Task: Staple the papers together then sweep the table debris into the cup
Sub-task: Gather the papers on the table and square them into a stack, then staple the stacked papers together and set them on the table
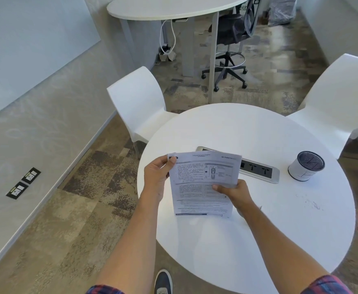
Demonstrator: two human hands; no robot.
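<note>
Step in hand: the person holds the papers (203, 183) up over the near left part of the round table (258, 240), both hands on them; I judge this is squaring or checking the sheets around the stapling.
Left hand: the left hand (155, 177) grasps the top left corner of the papers, thumb on the printed face.
Right hand: the right hand (234, 193) pinches the right edge about halfway down, fingers curled on the sheets.
Stapler: none shows anywhere on the table; whether a staple already sits under the left thumb, I cannot tell.
Doing it well: tap the sheets flush on the tabletop, keep the top left corner pinched so nothing slips, and staple close to that corner, clear of the text.
Cup: the cup (306, 166) stands upright near the table's far right edge, well apart from the papers.
Debris: faint specks of debris (310, 202) lie toward the right edge, nearer the person than the cup; sweep them with the side of a hand to the rim and hold the cup just below it.
Socket panel: a power strip (258, 169) is set in the table's middle, partly behind the papers.
Writing: printed text, a boxed diagram and a header logo show on the sheet; too blurred to read. The cup's side marks are unreadable too.
</note>
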